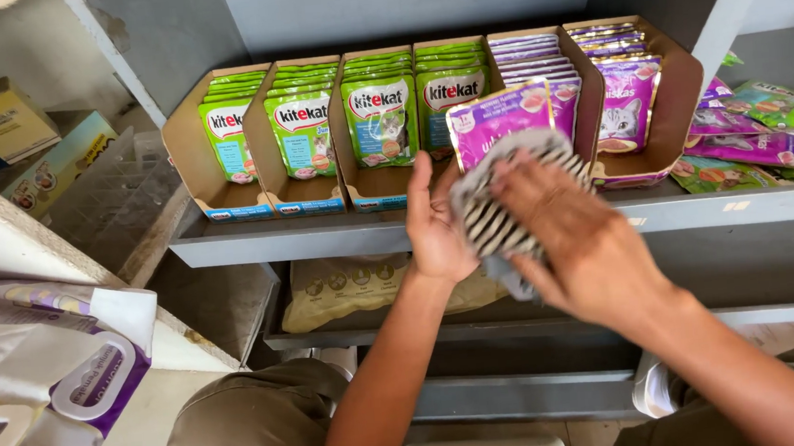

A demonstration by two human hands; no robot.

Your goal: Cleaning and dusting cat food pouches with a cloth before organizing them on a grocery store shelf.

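Two hands at work in front of the shelf, near its front edge, approx. mid-span. Our left hand grips a purple pouch from below, holding it upright; our right hand presses a striped cloth flat over its lower face. We judge the pouch light, soft & slick w/ foil skin, so it should be pinched at the stiff sealed edges, not the belly. Cardboard trays of green & purple pouches stand behind.
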